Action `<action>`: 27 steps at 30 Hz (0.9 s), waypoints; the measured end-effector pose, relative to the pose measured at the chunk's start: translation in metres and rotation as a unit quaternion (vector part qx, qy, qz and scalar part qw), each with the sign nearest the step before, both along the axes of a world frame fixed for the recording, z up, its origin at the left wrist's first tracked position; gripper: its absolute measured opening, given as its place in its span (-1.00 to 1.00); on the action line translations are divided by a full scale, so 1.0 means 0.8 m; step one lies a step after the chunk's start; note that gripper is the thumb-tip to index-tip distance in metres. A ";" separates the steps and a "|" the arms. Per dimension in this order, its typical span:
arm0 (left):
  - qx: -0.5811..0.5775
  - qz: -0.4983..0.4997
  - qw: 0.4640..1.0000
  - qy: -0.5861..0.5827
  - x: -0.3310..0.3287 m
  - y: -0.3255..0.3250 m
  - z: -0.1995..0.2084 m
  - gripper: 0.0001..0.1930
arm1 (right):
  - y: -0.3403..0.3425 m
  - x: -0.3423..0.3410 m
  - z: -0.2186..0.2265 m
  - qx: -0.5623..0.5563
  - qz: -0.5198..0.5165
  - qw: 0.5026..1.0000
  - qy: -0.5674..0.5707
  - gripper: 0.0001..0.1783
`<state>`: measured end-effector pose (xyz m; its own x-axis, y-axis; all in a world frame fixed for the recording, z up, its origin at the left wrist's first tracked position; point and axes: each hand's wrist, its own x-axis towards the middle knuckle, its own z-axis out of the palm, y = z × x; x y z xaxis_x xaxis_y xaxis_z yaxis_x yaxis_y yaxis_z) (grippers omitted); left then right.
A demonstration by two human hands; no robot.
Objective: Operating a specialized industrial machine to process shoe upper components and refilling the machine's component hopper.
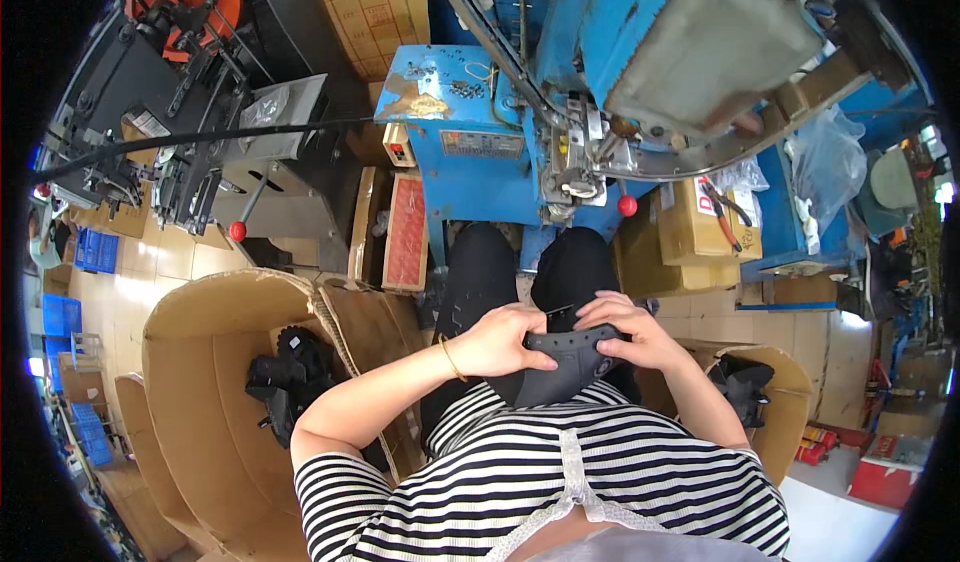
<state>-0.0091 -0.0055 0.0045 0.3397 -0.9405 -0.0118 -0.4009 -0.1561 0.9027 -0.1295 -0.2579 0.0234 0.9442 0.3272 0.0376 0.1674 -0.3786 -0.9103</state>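
A black boot [565,367] with a row of eyelet holes along its edge lies over my lap, against my striped shirt. My left hand [505,340] grips it from the left, thumb on the near face and fingers behind the eyelet edge. On the other side, my right hand [632,330] holds the same boot, its thumb pressed near the eyelet row and the fingers bent over the far side. The lower part of the boot is hidden. Just beyond my knees stands a blue machine [470,177] with a metal working head [578,167].
At my left, a large open cardboard box [190,392] holds black boots [290,377]; another box [790,392] with black boots stands at my right. Red-handled pliers [722,217] lie on a carton. Red-knobbed levers [627,205] stick out from the machines. A black cable [200,140] crosses at left.
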 end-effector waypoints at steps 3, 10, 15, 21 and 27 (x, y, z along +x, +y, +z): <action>0.008 0.005 0.999 0.043 0.006 0.005 -0.004 -0.56 | 0.008 0.004 -0.012 -0.019 -0.019 1.000 -0.011 -0.70; -0.044 -0.006 0.996 -0.077 0.038 0.014 -0.012 -0.59 | 0.007 0.026 -0.026 0.006 -0.042 0.999 -0.012 -0.75; 0.047 -0.100 0.991 -0.073 0.076 0.021 0.026 -0.14 | -0.004 0.042 -0.032 0.083 -0.099 0.991 0.015 -0.74; -0.001 -0.073 0.938 -0.340 0.108 -0.002 0.100 -0.31 | -0.026 0.053 -0.013 0.159 -0.218 0.962 0.042 -0.64; -0.151 0.034 0.795 -0.586 0.109 -0.031 0.087 -0.66 | -0.035 0.071 -0.010 0.207 -0.248 0.946 -0.027 -0.76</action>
<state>0.0784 -0.0299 0.0740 0.0017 -0.8195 0.5731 -0.9946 -0.0608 -0.0840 -0.0727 -0.2855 0.0157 0.9709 -0.2088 0.1174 0.1124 -0.0357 -0.9930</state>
